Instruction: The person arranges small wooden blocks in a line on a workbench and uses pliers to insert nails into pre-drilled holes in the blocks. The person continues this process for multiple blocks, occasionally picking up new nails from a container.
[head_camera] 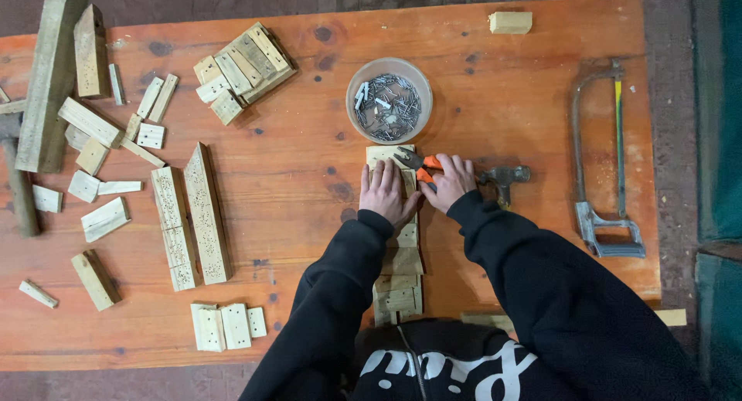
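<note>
While my left hand (386, 192) presses flat, fingers together, on the slat (398, 239) at the table's (309, 177) near edge, my right hand (450, 181) curls shut round orange-handled pliers (413, 161). Rough, pale, nail-pocked wood may splinter, I judge; steel jaws could slip toward my fingers. Round bowl (389, 100) of grey nails lies just beyond.

Black zip-up hoodie, long black sleeves, large white chest lettering

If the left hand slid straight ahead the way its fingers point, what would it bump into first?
Probably the round plastic bowl of nails. The left hand lies flat on a wooden strip, fingers pointing up the table toward the bowl.
</note>
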